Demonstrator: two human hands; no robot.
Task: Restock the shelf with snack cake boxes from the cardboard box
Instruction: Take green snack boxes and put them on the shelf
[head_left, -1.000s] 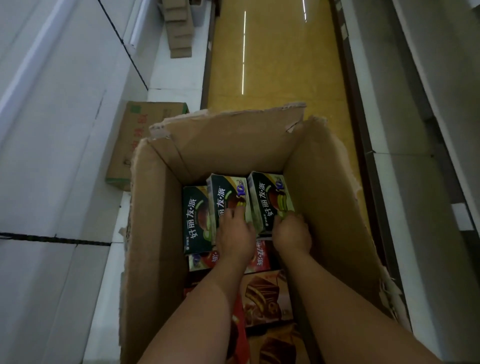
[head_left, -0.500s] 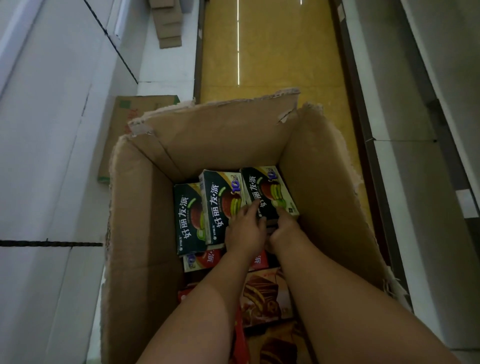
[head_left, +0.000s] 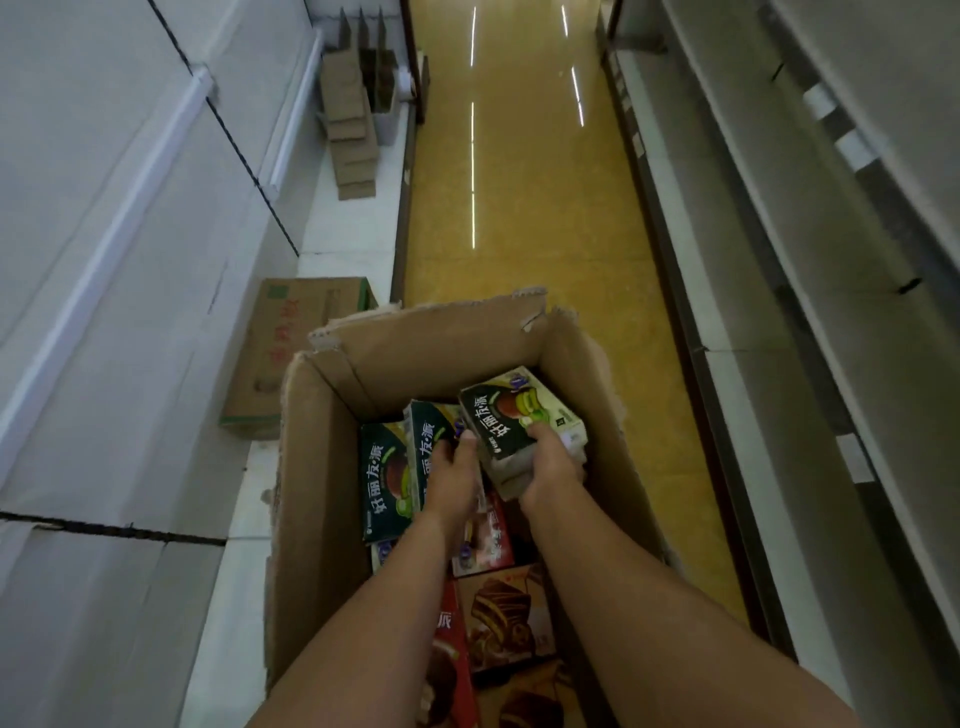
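Observation:
An open cardboard box (head_left: 306, 478) stands on the floor below me, holding several snack cake boxes. My right hand (head_left: 548, 470) grips a dark green snack cake box (head_left: 511, 418) at its near end and holds it tilted, raised above the others. My left hand (head_left: 453, 475) rests on a second green box (head_left: 428, 436) standing upright in the middle; its fingers curl over that box's edge. A third green box (head_left: 387, 475) stands at the left. Red (head_left: 452, 654) and brown (head_left: 506, 618) boxes lie lower, near me.
White shelving (head_left: 130, 260) runs along the left, with a closed carton (head_left: 291, 353) and a row of small cartons (head_left: 350, 130) on its base. Grey shelves (head_left: 805, 234) line the right. A yellow aisle floor (head_left: 519, 182) stretches ahead.
My right hand has lifted the right-hand green box up and tilted it out of the row. My left hand stayed on the middle box. The view has tipped up, showing more aisle.

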